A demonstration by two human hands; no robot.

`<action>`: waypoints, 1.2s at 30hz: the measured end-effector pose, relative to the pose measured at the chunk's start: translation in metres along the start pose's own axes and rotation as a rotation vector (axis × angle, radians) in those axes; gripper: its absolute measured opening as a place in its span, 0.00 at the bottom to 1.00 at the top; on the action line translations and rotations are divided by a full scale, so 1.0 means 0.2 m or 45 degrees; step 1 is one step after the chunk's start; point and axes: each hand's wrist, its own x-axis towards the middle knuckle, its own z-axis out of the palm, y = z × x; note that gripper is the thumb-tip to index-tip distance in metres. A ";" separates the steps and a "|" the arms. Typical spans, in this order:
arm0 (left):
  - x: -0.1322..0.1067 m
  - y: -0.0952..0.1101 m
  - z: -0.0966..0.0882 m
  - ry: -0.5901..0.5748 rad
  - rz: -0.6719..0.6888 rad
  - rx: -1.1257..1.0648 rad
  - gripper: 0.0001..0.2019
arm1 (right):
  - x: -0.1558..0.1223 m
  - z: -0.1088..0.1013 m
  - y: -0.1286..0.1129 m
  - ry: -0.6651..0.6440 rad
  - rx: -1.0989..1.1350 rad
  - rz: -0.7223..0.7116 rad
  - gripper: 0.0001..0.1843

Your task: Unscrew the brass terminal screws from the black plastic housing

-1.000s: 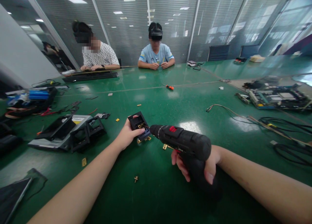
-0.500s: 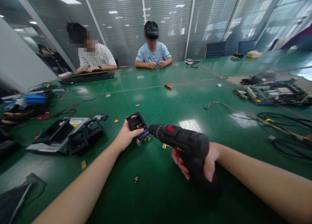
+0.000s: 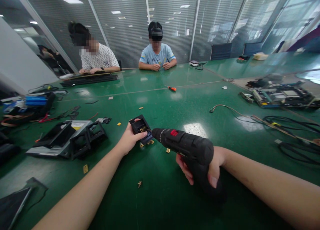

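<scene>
My left hand (image 3: 128,140) grips a small black plastic housing (image 3: 140,126) with brass contacts, holding it tilted on the green table (image 3: 160,99). My right hand (image 3: 208,168) is wrapped round the handle of a black cordless drill (image 3: 187,145) with a red switch. The drill's nose points left and meets the housing's lower right corner. Small brass parts (image 3: 150,142) lie on the table right under the housing, and a brass screw (image 3: 139,183) lies nearer to me.
Black frames and a grey unit (image 3: 67,138) lie at the left, with a cable pile (image 3: 27,106) behind. Circuit boards (image 3: 282,96) and cables (image 3: 287,126) fill the right. An orange screwdriver (image 3: 172,88) lies mid-table. Two people (image 3: 155,53) sit at the far edge.
The view has shifted slightly. The drill has edged a little left towards the housing. Both hands keep their grip.
</scene>
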 end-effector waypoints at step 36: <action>0.01 -0.02 0.00 0.018 0.005 0.015 0.39 | 0.00 0.01 -0.01 -0.012 -0.043 0.011 0.43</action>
